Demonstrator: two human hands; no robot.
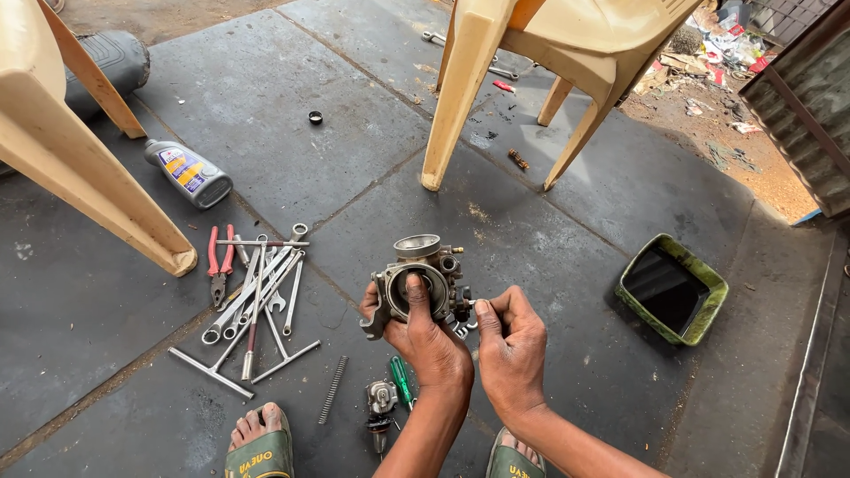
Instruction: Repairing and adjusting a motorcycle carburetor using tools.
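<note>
- My left hand (423, 332) is wrapped around the carburetor body (423, 281) from below and behind, fingers curled on its left flange, holding it up over the stone floor (549, 265) with the round bore facing me.
- My right hand (506, 341) is drawn into a pinch, thumb and fingertips closed on something small at the carburetor's right side; the piece itself is too small to make out.
- Step, as I judge it: working a small fitting or screw on the right flank of the body while the left hand steadies it.
- Next move calls for a firm left grip, so the body does not twist, and fine fingertip turning or pulling on the right; nothing big.
- A tool may be wanted: the green-handled screwdriver (401, 381) lies just below my left wrist, beside a small metal part (381, 398) and a spring (333, 389).
- The spanner pile (257, 301) and red pliers (220, 265) are off to the left, well apart from the hands.
- Edges: a chair leg (452, 106) stands ahead, another chair (80, 159) at far left, and a green tray of dark liquid (670, 288) to the right.
- Open room: bare floor between my hands and the tray, and straight ahead short of the chair.
- An oil bottle (188, 173) lies far left; my sandalled feet (258, 447) sit at the bottom edge.
</note>
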